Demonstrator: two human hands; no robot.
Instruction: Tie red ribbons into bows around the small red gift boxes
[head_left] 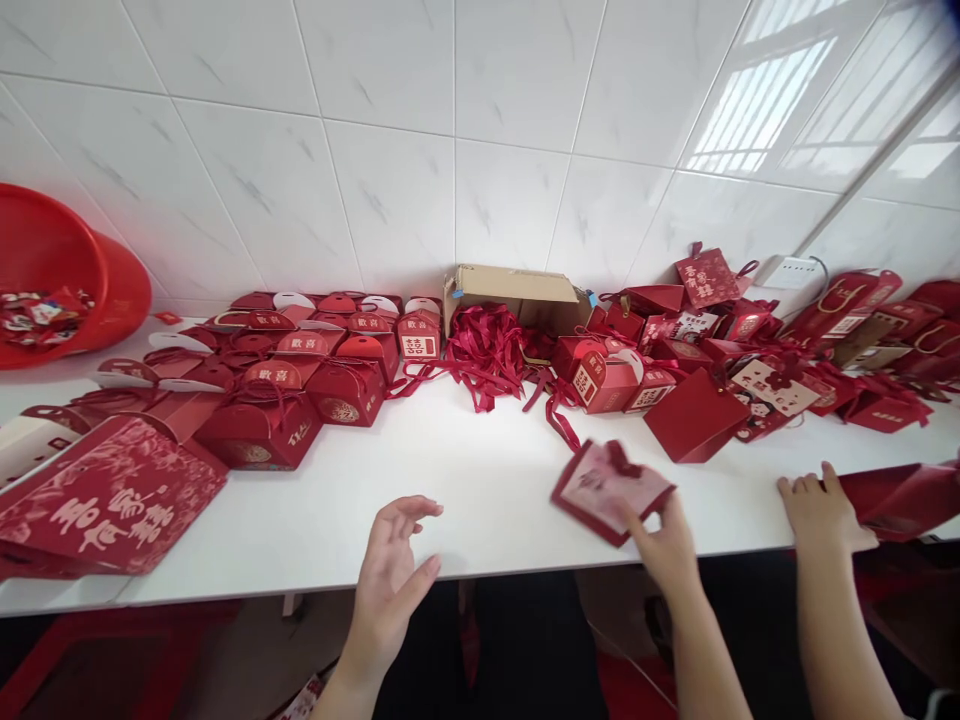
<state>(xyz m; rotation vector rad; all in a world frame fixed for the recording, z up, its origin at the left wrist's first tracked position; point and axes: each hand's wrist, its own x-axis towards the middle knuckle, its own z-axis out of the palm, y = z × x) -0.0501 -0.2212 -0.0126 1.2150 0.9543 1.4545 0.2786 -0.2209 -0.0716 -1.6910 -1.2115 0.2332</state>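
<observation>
My right hand [665, 548] grips a red gift box [611, 490] by its near right corner, tilted over the front part of the white table [465, 490]. The box has a pale pink patterned face and a dark red ribbon bit on top; motion blurs it. My left hand [390, 585] is raised at the table's front edge, fingers curved and apart from the thumb, with nothing in it. Beyond both hands, a heap of red ribbons [486, 350] spills out of an open cardboard box [517, 283] against the wall.
Rows of closed red gift boxes [349, 390] stand on the left, with a larger red box [124, 500] nearer. More red boxes [697, 415] pile up on the right. A red bucket [112, 290] holds small wrapped items. Another person's hand [825, 515] rests by a red box [907, 500].
</observation>
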